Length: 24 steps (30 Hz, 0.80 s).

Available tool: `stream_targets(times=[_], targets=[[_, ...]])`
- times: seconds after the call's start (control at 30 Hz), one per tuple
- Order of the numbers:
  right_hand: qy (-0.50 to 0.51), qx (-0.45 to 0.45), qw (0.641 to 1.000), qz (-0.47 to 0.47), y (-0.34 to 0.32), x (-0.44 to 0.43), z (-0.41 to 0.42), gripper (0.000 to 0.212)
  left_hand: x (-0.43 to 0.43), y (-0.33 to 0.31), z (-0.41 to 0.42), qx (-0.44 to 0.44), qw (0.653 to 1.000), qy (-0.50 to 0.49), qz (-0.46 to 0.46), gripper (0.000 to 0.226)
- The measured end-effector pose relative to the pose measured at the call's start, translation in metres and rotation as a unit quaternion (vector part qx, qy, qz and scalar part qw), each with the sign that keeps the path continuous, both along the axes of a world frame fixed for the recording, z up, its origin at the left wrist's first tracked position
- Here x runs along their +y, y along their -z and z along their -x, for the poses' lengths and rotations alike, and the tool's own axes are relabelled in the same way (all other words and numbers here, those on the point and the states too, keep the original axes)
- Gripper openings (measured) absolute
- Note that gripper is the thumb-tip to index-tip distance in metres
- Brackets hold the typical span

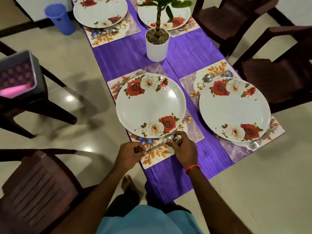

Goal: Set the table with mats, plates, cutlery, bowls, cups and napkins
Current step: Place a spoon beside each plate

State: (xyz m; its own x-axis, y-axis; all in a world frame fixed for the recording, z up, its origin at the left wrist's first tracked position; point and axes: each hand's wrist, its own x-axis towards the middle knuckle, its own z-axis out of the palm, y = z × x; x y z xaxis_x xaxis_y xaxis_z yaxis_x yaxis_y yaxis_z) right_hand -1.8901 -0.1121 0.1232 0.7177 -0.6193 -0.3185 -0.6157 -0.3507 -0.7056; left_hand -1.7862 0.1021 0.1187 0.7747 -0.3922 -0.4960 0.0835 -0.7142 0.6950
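The fingers (138, 148) of the left hand (130, 153) are curled round the handle end of a spoon (157, 146). The right hand (184, 146) comes in from the other side, and its fingertips (168, 141) pinch the round end of the spoon. Both arms stretch out from the person's body. Both hands sit low over the near edge of a flowery mat (158, 155).

The spoon lies on that mat, just below a big plate (150, 105) with red and white roses. It lies sideways along the plate's near edge. Its round end points right and a bit away from the person. Its handle points left, into the left hand. A fork (131, 78) lies on the far side of the same plate.

Beside it is a second plate (234, 110) with the same roses. A white pot (157, 48) stands on the purple cloth (185, 53), with little stones and a green plant (158, 14) in it. On a chair (50, 114) at the left, a grey box (36, 73) holds patterned purple cloth and something pink.
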Motion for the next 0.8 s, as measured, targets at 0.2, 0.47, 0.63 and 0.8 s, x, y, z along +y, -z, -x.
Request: stream_targets(times=[0.2, 0.47, 0.63, 0.8], targets=[[-0.016, 0.004, 1.0, 0.007, 0.001, 0.003, 0.003, 0.05, 0.002, -0.004, -0.001, 0.001, 1.0, 0.0, -0.006, 0.014], [-0.01, 0.018, 1.0, 0.012, -0.002, 0.006, 0.001, 0.049, 0.007, -0.005, -0.003, -0.029, 0.998, 0.041, -0.026, 0.015], [0.035, -0.005, 0.999, -0.005, -0.005, 0.01, 0.005, 0.05, 0.021, -0.011, -0.007, -0.069, 0.995, 0.066, -0.016, 0.015], [0.098, -0.059, 0.993, 0.039, -0.027, 0.027, 0.005, 0.044, 0.048, -0.028, -0.028, -0.182, 0.977, 0.115, 0.016, 0.02]])
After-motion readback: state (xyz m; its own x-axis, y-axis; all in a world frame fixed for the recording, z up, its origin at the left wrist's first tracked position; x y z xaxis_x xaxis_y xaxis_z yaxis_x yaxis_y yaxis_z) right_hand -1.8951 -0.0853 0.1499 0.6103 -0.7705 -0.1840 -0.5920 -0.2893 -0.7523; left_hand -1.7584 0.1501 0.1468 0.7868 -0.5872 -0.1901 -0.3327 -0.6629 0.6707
